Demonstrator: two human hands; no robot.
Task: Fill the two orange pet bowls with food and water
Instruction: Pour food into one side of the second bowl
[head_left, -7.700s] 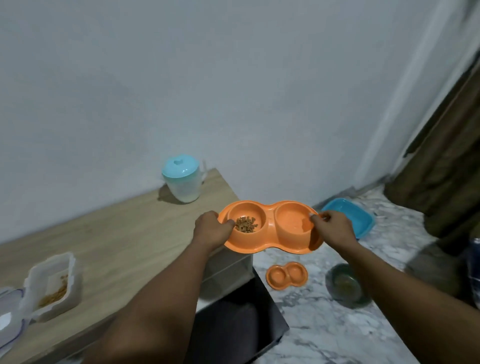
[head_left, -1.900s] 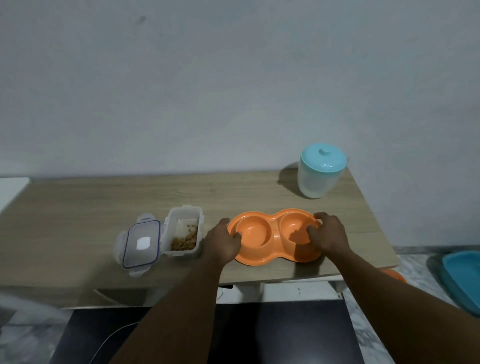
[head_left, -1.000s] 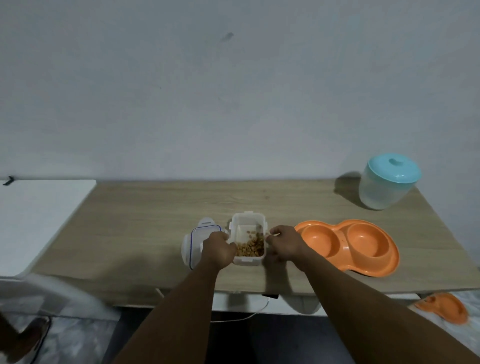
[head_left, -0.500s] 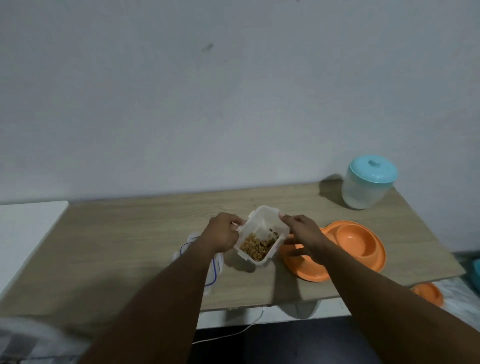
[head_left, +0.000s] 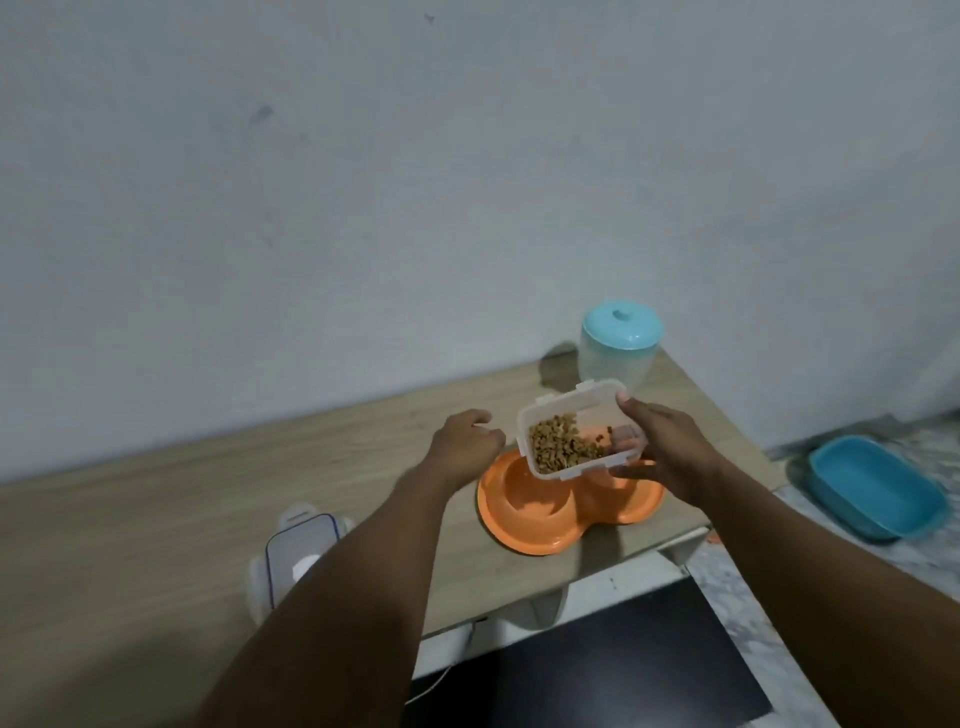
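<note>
- The right hand (head_left: 670, 452) holds a small clear plastic box with brown dry pet food (head_left: 563, 446) inside. The thumb is on the far rim and the fingers (head_left: 631, 472) curl under the near side, so the hand is closed around the box.
- The box is tipped toward the person, and the food sits in a pile at its low left end.
- Right under the held box lies the orange plastic double pet bowl (head_left: 566, 512), flat on the light wooden table (head_left: 156, 519). Its left cup is below the box and shows no food in the part I can see. Its right cup is mostly hidden by the box and the right hand.
- The left hand (head_left: 465, 448) is just left of the box, near its rim. Its fingers are bent in a loose curl and it holds nothing. I cannot tell if it touches the box.
- Behind the held box, at the back of the table by the wall, stands a frosted plastic jug with a light blue lid (head_left: 621, 348).
- Far to the left of the box and closer to the person, the box's clear lid with a blue edge (head_left: 298, 551) lies flat on the table, partly behind the left arm.
- To the right of the right hand, down on the floor, is a blue plastic tray (head_left: 878, 488).
</note>
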